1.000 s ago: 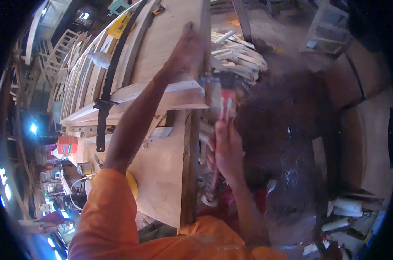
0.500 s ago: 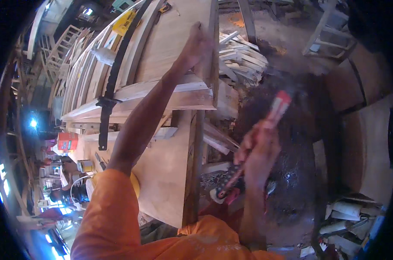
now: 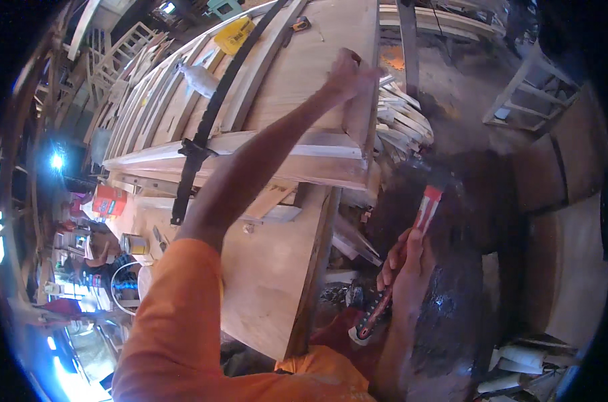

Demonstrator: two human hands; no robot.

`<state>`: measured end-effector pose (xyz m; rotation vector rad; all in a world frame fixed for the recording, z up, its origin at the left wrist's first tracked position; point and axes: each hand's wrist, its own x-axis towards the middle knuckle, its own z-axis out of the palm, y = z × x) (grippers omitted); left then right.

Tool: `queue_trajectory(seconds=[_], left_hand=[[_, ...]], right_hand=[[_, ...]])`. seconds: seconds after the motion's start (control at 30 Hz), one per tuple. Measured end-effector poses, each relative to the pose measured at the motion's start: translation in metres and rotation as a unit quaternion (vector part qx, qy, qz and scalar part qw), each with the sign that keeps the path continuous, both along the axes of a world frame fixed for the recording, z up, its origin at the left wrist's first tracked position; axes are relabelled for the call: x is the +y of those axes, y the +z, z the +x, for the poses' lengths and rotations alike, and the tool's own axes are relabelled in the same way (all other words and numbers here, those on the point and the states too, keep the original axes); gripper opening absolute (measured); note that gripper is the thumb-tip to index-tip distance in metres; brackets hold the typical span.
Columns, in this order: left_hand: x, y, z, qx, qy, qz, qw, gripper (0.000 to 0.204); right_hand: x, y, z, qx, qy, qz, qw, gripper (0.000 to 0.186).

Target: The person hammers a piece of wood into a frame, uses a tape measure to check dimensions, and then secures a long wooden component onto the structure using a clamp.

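Observation:
My right hand (image 3: 406, 258) is wrapped round a hammer (image 3: 426, 209) with a red and white shaft and a black studded grip. Its head end points up and away, over the floor beside the bench; the head itself is blurred. My left arm reaches across a large framed wooden panel (image 3: 287, 87). At the panel's right edge, my left hand (image 3: 349, 75) is closed, fingers pinched near the edge strip. Whatever those fingers hold is too small to make out. A long dark notched bar clamp (image 3: 198, 149) lies across the panel, left of my forearm.
Below the framed panel is a plywood bench top (image 3: 264, 271). On it stand a red container (image 3: 108, 200) and a tin can (image 3: 134, 244). A yellow container (image 3: 234, 35) and a tape measure (image 3: 301, 25) rest on the panel. Scrap wood (image 3: 401, 117) is piled beyond its right edge.
The hammer and my right hand have come lower in the picture. The view has shifted, so the panel and my left hand appear further right and lower. My left hand stays at the panel's edge.

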<state>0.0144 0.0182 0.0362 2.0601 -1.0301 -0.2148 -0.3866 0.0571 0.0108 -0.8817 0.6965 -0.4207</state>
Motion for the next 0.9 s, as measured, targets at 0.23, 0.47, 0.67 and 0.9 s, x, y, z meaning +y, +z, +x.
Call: queue_trajectory(seconds=[0.23, 0.47, 0.67, 0.9], left_hand=[[-0.011, -0.039, 0.022, 0.064, 0.037, -0.030, 0.997, 0.099], [-0.008, -0.037, 0.012, -0.100, 0.045, -0.061, 0.992, 0.068], [0.001, -0.036, 0.009, -0.307, -0.005, 0.071, 0.949, 0.045], [-0.004, -0.023, 0.004, -0.101, 0.048, 0.032, 0.993, 0.085]], right_hand=[[0.010, 0.003, 0.015, 0.007, 0.016, 0.031, 0.999, 0.035], [0.002, 0.007, 0.029, 0.007, 0.060, -0.020, 0.998, 0.036], [-0.018, 0.027, 0.015, -0.013, -0.188, 0.040, 0.981, 0.034], [-0.002, 0.007, 0.030, -0.007, 0.050, -0.027, 0.998, 0.030]])
